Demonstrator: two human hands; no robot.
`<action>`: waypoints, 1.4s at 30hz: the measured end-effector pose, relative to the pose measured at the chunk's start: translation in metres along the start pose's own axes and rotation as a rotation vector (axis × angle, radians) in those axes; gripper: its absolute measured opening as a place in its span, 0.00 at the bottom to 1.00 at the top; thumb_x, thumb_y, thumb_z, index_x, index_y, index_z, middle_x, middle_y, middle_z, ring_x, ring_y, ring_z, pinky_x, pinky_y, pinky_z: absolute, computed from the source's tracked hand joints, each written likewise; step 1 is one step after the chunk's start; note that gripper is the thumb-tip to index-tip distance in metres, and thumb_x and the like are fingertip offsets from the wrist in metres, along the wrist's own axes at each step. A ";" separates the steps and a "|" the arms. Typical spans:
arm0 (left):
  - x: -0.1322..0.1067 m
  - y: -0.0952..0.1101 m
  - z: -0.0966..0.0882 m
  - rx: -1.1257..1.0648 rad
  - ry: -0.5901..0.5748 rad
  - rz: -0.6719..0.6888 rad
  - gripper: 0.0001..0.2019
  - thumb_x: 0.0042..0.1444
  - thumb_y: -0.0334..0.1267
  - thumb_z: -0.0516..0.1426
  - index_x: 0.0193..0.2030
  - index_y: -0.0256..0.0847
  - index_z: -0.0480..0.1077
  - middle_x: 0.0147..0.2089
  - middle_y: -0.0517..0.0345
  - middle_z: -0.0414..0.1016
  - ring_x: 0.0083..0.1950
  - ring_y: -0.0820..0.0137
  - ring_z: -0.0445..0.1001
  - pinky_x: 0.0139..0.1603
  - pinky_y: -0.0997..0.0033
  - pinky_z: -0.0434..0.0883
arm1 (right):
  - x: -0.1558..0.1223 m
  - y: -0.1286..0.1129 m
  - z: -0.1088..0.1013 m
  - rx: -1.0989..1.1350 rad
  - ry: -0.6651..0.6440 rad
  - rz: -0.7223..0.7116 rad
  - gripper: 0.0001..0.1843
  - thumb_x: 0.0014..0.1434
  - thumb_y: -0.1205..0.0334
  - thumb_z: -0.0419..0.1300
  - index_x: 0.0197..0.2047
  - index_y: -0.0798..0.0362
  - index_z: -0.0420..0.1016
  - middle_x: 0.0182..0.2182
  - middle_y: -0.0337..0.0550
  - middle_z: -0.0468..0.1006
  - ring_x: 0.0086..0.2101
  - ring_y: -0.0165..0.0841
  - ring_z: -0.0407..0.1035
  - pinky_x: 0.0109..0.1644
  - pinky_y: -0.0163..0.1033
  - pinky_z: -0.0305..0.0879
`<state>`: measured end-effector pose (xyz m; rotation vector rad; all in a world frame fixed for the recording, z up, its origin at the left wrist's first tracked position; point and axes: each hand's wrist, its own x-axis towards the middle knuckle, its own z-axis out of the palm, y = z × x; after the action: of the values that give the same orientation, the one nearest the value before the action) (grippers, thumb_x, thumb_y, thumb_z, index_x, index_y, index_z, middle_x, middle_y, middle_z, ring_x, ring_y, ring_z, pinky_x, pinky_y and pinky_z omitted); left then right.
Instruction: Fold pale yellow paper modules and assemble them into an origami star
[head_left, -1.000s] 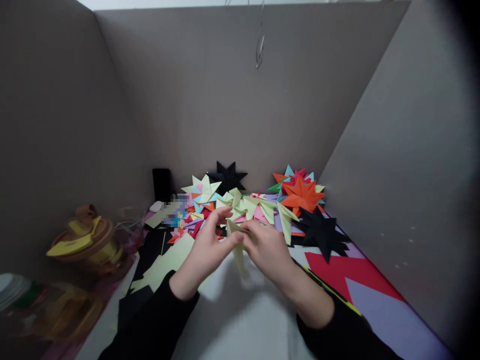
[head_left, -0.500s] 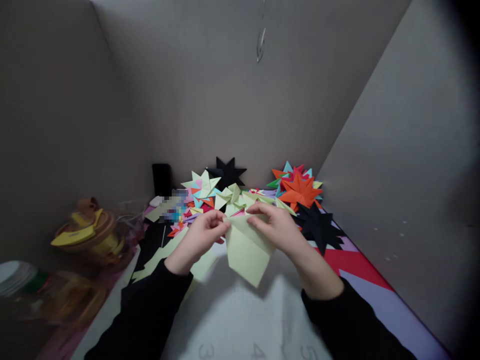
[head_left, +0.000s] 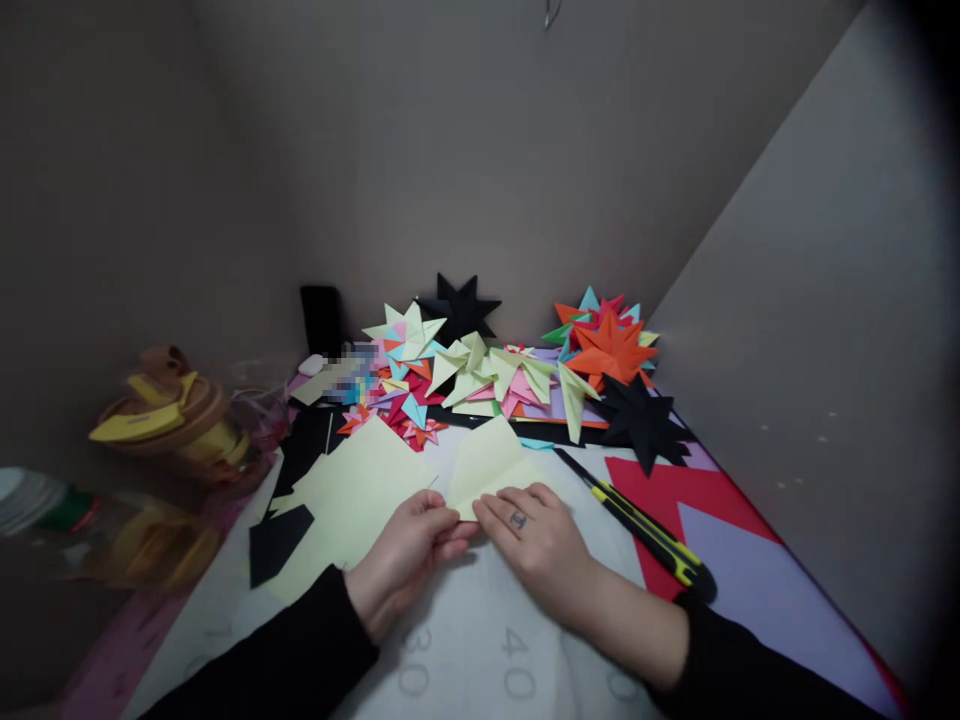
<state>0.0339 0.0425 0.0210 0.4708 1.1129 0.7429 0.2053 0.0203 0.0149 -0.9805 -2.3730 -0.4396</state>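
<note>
While pinched at the near edge by left hand (head_left: 405, 560) and partly covered there by right hand (head_left: 536, 545), grip uncertain: one creased pale-green sheet (head_left: 487, 460), over white numbered mat (head_left: 465, 640), between loose pale-green paper (head_left: 360, 495) and black-yellow utility knife (head_left: 649, 535); behind, folded-paper stars (head_left: 609, 347).

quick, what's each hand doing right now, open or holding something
Left hand: closed, pinching the near edge of the pale green sheet.
Right hand: fingers on the same sheet; thumb hidden, so grip can't be told.
</note>
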 end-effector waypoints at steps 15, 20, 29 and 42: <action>-0.003 0.002 -0.024 1.561 -0.128 1.025 0.11 0.61 0.36 0.49 0.39 0.39 0.72 0.39 0.50 0.76 0.43 0.64 0.74 0.43 0.63 0.71 | -0.026 0.029 0.019 0.226 -0.139 -0.088 0.12 0.64 0.68 0.50 0.46 0.57 0.72 0.42 0.49 0.79 0.41 0.35 0.70 0.41 0.41 0.63; 0.007 -0.012 -0.026 1.703 -0.250 1.259 0.13 0.61 0.33 0.51 0.49 0.40 0.70 0.49 0.50 0.76 0.55 0.63 0.71 0.52 0.60 0.70 | -0.029 0.034 0.019 0.308 -0.165 0.005 0.10 0.63 0.68 0.52 0.43 0.53 0.74 0.41 0.46 0.79 0.41 0.34 0.70 0.43 0.41 0.65; 0.008 -0.017 -0.026 1.512 -0.109 0.993 0.10 0.59 0.35 0.53 0.39 0.44 0.76 0.45 0.52 0.79 0.50 0.59 0.75 0.48 0.60 0.71 | -0.023 0.044 0.014 0.624 -0.263 0.390 0.07 0.59 0.68 0.56 0.30 0.52 0.74 0.33 0.41 0.77 0.38 0.32 0.69 0.45 0.40 0.66; 0.004 -0.020 -0.007 1.627 0.120 0.893 0.12 0.59 0.36 0.50 0.32 0.41 0.75 0.38 0.51 0.76 0.38 0.64 0.73 0.38 0.65 0.67 | 0.003 0.058 0.022 0.487 -0.469 0.597 0.09 0.59 0.69 0.55 0.27 0.54 0.70 0.28 0.40 0.72 0.34 0.32 0.66 0.40 0.36 0.60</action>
<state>0.0345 0.0322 0.0020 2.4215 1.4429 0.4294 0.2380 0.0717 0.0041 -1.5739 -2.2264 0.6214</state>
